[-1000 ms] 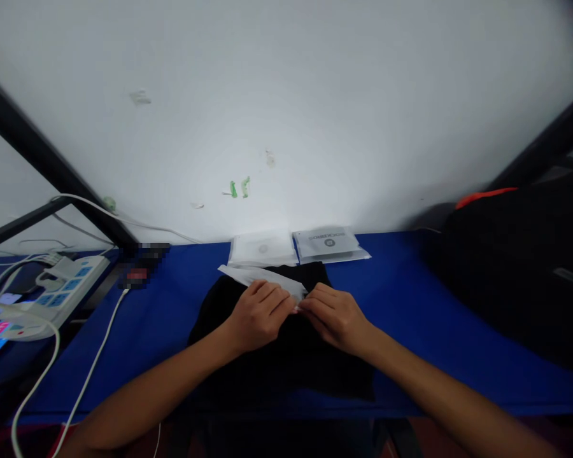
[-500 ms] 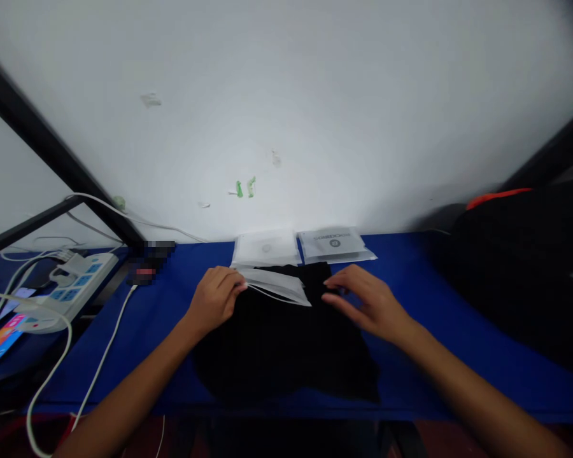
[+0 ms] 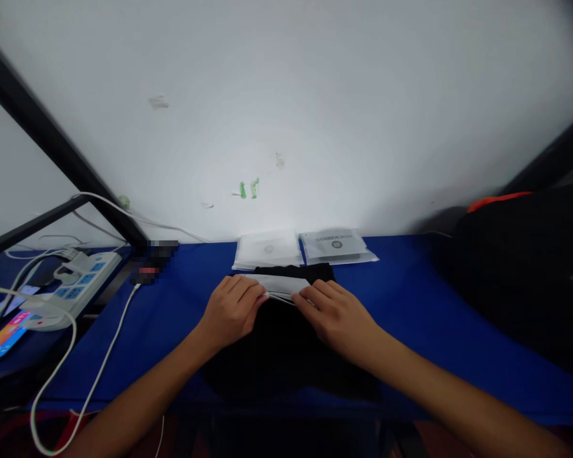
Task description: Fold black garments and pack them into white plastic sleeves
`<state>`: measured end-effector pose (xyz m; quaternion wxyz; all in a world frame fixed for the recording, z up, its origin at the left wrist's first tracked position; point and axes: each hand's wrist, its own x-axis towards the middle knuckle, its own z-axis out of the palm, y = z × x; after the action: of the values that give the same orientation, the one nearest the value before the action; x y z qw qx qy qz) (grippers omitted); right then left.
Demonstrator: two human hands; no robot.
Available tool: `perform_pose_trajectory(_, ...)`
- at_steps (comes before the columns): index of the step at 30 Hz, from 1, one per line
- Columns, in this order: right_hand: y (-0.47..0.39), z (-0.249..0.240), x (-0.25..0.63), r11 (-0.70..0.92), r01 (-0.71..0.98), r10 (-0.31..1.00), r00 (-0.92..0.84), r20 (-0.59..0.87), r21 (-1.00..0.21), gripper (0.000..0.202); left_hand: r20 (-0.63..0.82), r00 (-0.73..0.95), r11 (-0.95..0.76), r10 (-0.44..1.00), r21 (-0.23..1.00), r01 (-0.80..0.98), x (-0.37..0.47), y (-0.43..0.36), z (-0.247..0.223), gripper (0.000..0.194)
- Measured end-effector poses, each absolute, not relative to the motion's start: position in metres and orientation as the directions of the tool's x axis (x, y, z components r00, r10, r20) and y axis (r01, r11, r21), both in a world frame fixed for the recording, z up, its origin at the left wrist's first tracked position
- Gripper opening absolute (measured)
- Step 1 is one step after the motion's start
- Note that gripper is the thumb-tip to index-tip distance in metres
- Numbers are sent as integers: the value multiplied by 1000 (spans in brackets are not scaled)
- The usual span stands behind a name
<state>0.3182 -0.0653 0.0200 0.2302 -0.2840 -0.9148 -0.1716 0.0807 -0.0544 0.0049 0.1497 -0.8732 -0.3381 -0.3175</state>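
Observation:
Both hands pinch a frosted white plastic bag (image 3: 281, 284), one at each end of its near edge. My left hand (image 3: 233, 308) closes on the left end and my right hand (image 3: 337, 315) on the right end. A thin gap shows along the edge between them. Beneath the bag and hands lies a black cloth item (image 3: 286, 362), spread on the blue table (image 3: 420, 286); its kind cannot be made out. Just behind are two flat frosted pouches: a paler pouch (image 3: 267, 249) and a pouch with dark lettering and a round logo (image 3: 337, 247).
At the left sit a white power strip (image 3: 79, 292) with plugs and a lit phone (image 3: 9, 334). A white cable (image 3: 109, 346) runs over the table's left part. A large black bag (image 3: 525, 273) with an orange strip stands at the right. Behind is a white wall (image 3: 315, 114).
My right hand has moved left and taken hold of the plastic bag's right end. My left hand has shifted slightly right and down, still gripping the bag, whose edge now lies more level.

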Motion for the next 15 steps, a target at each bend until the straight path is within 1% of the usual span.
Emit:
perform_pose_trajectory(3,-68,21,317,748,640,496,-716,490,177,20,662,574,-727,482,-63,684,84,-55,3,5)
perform_pose_trajectory(10,-70,27,320,725,667,532,-700,476,170,18,693,570,-756,442,-54,652,87,-54,3,3)
perform_pose_trajectory(13,-69,27,324,738,652,538,-724,431,173,18,697,564,-761,443,-41,647,86,-55,3,4)
perform_pose_trajectory(15,-69,25,326,723,668,570,-722,391,179,17,696,567,-769,441,-33,639,86,-55,2,5)
